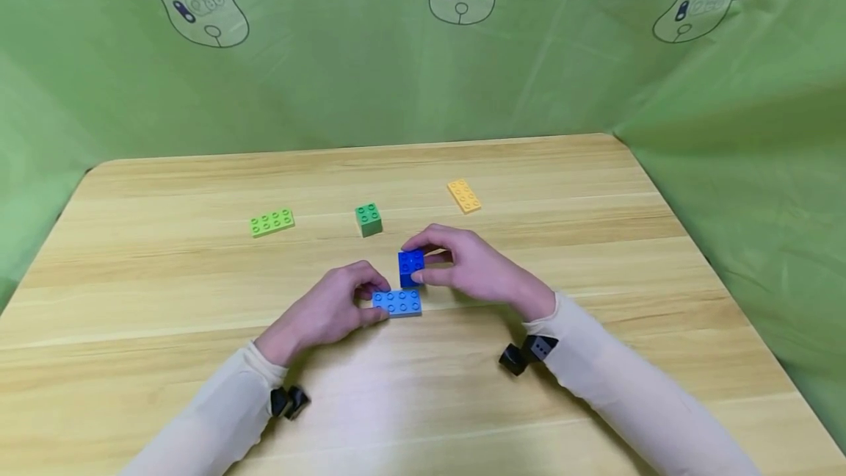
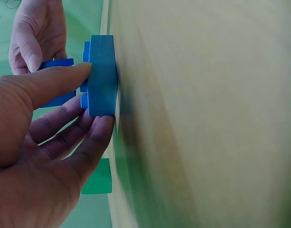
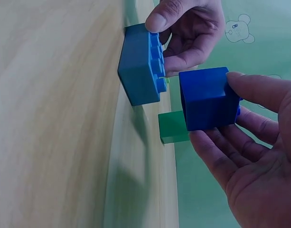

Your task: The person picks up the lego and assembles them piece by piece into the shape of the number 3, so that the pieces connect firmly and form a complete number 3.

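Observation:
My left hand (image 1: 333,303) pinches a light blue eight-stud brick (image 1: 405,304) at its left end, thumb on the near side and fingers on the far side. Its studs face up; whether its base touches the table I cannot tell. Between thumb and fingers, my right hand (image 1: 471,263) grips a dark blue four-stud brick (image 1: 410,261). In the right wrist view that dark blue brick (image 3: 209,97) hangs above the table, higher than the light blue brick (image 3: 138,66) and apart from it. Its open underside points down.
A green four-stud brick (image 1: 369,220) stands on the wooden table (image 1: 165,263) beyond the hands. Farther out lie a flat lime green plate (image 1: 272,223) on the left and a flat yellow-orange plate (image 1: 464,196) on the right. Green cloth (image 1: 344,87) hangs behind.

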Available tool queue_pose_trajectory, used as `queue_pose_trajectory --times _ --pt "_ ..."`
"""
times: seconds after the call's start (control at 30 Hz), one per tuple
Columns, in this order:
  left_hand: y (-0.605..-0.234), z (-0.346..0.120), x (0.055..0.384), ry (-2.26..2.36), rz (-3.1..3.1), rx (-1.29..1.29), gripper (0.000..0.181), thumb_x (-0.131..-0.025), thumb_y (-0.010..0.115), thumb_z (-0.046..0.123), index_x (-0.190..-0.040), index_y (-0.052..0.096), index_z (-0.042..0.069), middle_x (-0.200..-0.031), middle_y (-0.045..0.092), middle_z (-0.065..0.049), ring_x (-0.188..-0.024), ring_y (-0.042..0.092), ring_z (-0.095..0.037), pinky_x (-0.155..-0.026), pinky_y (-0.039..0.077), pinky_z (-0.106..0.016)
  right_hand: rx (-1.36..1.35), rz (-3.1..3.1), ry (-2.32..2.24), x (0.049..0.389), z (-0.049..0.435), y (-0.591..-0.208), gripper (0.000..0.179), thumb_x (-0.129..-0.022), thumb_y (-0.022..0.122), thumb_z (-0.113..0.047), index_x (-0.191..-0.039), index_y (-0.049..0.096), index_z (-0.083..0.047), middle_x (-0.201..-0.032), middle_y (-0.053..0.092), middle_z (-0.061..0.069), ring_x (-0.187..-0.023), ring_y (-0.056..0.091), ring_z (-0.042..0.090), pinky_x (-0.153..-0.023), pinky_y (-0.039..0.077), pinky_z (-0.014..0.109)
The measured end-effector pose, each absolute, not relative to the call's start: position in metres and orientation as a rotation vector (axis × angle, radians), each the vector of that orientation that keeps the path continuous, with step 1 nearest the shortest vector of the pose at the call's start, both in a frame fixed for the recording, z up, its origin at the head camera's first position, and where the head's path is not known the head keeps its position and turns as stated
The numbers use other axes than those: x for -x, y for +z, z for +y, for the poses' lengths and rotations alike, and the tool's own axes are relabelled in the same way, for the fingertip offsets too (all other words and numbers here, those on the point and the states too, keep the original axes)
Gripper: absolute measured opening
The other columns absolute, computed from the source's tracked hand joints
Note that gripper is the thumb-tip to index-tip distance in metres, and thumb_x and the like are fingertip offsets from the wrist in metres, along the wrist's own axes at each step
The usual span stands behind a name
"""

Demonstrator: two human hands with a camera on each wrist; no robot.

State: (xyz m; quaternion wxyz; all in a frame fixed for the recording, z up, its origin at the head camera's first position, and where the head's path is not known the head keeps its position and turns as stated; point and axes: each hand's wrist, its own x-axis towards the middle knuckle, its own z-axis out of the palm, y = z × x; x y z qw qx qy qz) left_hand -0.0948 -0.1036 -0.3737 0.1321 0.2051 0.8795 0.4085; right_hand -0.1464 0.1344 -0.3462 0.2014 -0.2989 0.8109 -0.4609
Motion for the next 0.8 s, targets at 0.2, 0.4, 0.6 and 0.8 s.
queue_pose_trajectory --times 0.2,0.4,0.6,0.8 --pt "-0.374 -0.103 0.095 1.176 2.551 -0.593 0.027 -0.082 0.081 0.013 -0.106 0.070 0.007 -0.098 0.062 0.004 -0.089 0.058 -0.017 -0.083 0.052 -0.033 0.867 2.247 -1.297 0.143 0.134 -0.346 0.035 -0.091 0.072 -0.013 -0.124 0.062 -0.007 -0.121 0.060 0.003 -0.113 0.059 0.020 -0.100 0.047 0.037" --pt "-0.375 -0.105 0.096 1.171 2.545 -0.636 0.026 -0.083 0.081 0.013 -0.105 0.069 0.006 -0.096 0.062 0.002 -0.087 0.058 -0.017 -0.081 0.053 -0.033 0.879 2.231 -1.299 0.140 0.134 -0.346 0.035 -0.090 0.073 -0.012 -0.123 0.063 -0.007 -0.120 0.060 0.002 -0.112 0.060 0.020 -0.099 0.048 0.038" --pt "-0.376 -0.106 0.097 1.167 2.551 -0.670 0.025 -0.083 0.081 0.012 -0.104 0.069 0.005 -0.096 0.062 0.001 -0.086 0.058 -0.017 -0.080 0.053 -0.033 0.911 2.223 -1.276 0.135 0.133 -0.346 0.034 -0.090 0.074 -0.012 -0.122 0.063 -0.009 -0.116 0.061 -0.001 -0.111 0.059 0.017 -0.096 0.050 0.037" --pt "-0.374 -0.105 0.097 1.157 2.557 -0.644 0.026 -0.082 0.081 0.013 -0.104 0.069 0.006 -0.097 0.062 0.003 -0.087 0.058 -0.017 -0.081 0.053 -0.032 0.899 2.203 -1.266 0.132 0.133 -0.347 0.033 -0.089 0.075 -0.010 -0.119 0.063 -0.010 -0.113 0.061 -0.002 -0.108 0.059 0.016 -0.093 0.052 0.040"
